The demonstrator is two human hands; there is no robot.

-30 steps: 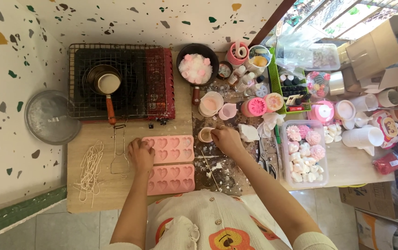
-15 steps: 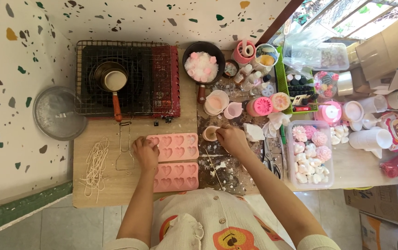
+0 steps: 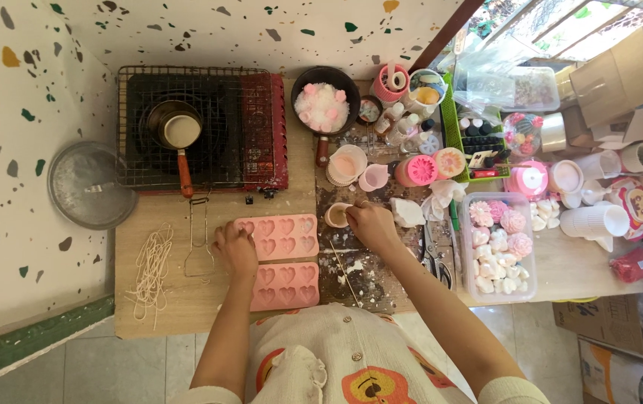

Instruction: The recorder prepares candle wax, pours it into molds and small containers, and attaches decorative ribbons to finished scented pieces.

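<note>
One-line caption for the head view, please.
Left hand rests on a pink heart mould while the right hand touches a small cup on the cluttered wooden table.

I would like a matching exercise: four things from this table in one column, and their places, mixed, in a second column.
1. small pot
2. wicks
3. clear box
4. left hand

a. on the heart mould
b. right side, holding flower shapes
c. on the stove grid
d. left end of the table

Pairs: 1-c, 2-d, 3-b, 4-a
</note>
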